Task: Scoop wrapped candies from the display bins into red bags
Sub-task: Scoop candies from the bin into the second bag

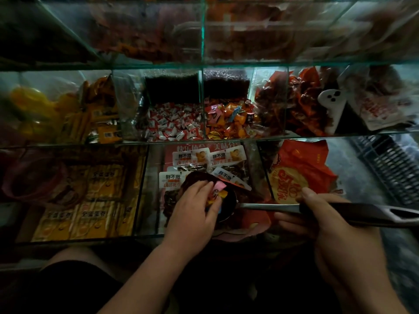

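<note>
My right hand [322, 223] grips the dark handle of a long metal ladle [269, 207] held level over the front bins. Its dark bowl [227, 201] holds several wrapped candies [218, 189], pink and orange. My left hand [195, 207] lies over the bowl, fingers closed on those candies. Under the ladle a red bag [254, 219] shows, dim and partly hidden. Behind, in the middle row, one glass bin holds red-and-white wrapped candies [174, 124] and the bin to its right holds orange and pink wrapped candies [231, 120].
Glass dividers [203, 103] split the shelves into bins. Yellow snack packs [90, 200] fill the front left bin, white-labelled packets [192, 157] the front middle, big red packets [301, 171] the front right. A black crate [390, 168] stands at the far right. My knee [74, 266] is below.
</note>
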Tool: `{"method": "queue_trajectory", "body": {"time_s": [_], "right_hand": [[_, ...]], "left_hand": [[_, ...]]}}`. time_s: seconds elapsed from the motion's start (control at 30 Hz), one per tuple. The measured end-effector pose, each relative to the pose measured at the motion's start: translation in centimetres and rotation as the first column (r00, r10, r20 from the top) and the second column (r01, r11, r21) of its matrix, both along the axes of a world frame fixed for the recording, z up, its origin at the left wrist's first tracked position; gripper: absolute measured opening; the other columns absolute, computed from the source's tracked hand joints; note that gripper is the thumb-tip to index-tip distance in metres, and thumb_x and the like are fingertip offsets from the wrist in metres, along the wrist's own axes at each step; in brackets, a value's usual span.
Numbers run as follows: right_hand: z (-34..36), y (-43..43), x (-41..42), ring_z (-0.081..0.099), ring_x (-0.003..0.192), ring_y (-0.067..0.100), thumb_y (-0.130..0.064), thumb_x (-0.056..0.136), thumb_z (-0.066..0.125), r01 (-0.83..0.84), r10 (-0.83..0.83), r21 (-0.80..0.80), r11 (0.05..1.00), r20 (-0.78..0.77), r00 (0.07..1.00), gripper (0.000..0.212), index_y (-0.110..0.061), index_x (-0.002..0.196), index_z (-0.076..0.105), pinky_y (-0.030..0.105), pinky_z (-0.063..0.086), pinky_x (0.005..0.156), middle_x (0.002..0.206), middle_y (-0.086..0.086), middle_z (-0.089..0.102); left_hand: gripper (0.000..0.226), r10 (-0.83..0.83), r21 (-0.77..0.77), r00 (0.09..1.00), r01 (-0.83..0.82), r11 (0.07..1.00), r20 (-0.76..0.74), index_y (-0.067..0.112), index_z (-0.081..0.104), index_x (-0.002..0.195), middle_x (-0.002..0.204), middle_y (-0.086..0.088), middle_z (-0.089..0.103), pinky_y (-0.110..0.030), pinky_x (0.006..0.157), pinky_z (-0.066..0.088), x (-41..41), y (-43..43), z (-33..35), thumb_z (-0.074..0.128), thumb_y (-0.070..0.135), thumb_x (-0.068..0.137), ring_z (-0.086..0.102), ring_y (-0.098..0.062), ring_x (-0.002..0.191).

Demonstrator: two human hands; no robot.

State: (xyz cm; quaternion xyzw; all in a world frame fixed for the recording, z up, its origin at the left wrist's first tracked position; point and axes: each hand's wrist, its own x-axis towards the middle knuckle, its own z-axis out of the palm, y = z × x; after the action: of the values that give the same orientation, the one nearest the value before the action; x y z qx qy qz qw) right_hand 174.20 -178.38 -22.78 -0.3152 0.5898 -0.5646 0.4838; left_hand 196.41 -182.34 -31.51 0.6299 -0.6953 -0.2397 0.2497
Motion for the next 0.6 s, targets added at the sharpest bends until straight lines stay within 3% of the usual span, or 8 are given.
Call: {"method": "queue_trajectory", "body": {"time_s": [0.1, 0.27, 0.43, 0.5, 0.6], "right_hand": [[0.5, 0.2, 0.4, 0.077, 0.07, 0.04, -0.038, 0.075, 0.073, -0.012, 0.013, -0.018, 1.0, 0.051, 0.999, 0.014, -0.03, 0.063, 0.071, 0.032, 0.061, 0.056, 0.074, 0.015, 0.076], [1.0, 0.2, 1.3, 0.076, 0.073, 0.043, -0.019, 0.077, 0.072, -0.025, 0.033, -0.049, 0.998, 0.184, 0.982, 0.015, -0.022, 0.063, 0.072, 0.031, 0.061, 0.059, 0.069, 0.016, 0.073], [2.1, -0.8, 2.0, 0.077, 0.074, 0.039, 0.004, 0.095, 0.057, 0.014, 0.006, -0.074, 0.997, 0.264, 0.965, 0.045, -0.022, 0.061, 0.073, 0.025, 0.061, 0.058, 0.071, 0.019, 0.073], [2.9, -1.5, 2.1, 0.077, 0.073, 0.037, 0.005, 0.096, 0.056, 0.073, -0.046, -0.075, 0.994, 0.312, 0.949, 0.043, -0.019, 0.063, 0.071, 0.025, 0.061, 0.058, 0.07, 0.017, 0.073], [3.9, -3.4, 1.7, 0.078, 0.079, 0.033, -0.001, 0.097, 0.057, 0.126, -0.099, -0.049, 0.991, 0.371, 0.923, 0.019, -0.008, 0.081, 0.066, 0.025, 0.061, 0.061, 0.074, 0.014, 0.075]], "left_hand": [[0.06, 0.002, -0.036, 1.0, -0.002, 0.999, 0.013, 0.028, 0.041, 0.154, 0.159, 0.011, 0.035, -0.033, 0.121, 0.023, -0.2, 0.2, 0.0, 0.036, 0.058, 0.102, 0.025, -0.007, 0.148], [0.063, 0.029, -0.199, 0.998, -0.017, 0.98, 0.056, 0.031, 0.041, 0.153, 0.159, 0.013, 0.037, -0.041, 0.127, 0.01, -0.7, -0.9, 1.1, 0.027, 0.064, 0.102, 0.022, -0.005, 0.151], [0.056, 0.039, -0.278, 0.996, -0.015, 0.96, 0.083, 0.027, 0.049, 0.148, 0.152, 0.008, 0.047, -0.034, 0.125, -0.001, -1.2, -4.2, 3.2, 0.03, 0.056, 0.104, 0.031, -0.012, 0.148], [0.051, 0.021, -0.323, 0.996, 0.009, 0.947, 0.087, 0.024, 0.054, 0.144, 0.148, 0.006, 0.052, -0.044, 0.127, 0.006, -1.7, -6.1, 4.1, 0.035, 0.051, 0.105, 0.035, -0.014, 0.146], [0.044, -0.016, -0.374, 0.997, 0.045, 0.926, 0.081, 0.023, 0.06, 0.138, 0.142, 0.003, 0.056, -0.055, 0.12, 0.026, -2.6, -9.4, 5.4, 0.042, 0.048, 0.107, 0.042, -0.016, 0.14]]}}
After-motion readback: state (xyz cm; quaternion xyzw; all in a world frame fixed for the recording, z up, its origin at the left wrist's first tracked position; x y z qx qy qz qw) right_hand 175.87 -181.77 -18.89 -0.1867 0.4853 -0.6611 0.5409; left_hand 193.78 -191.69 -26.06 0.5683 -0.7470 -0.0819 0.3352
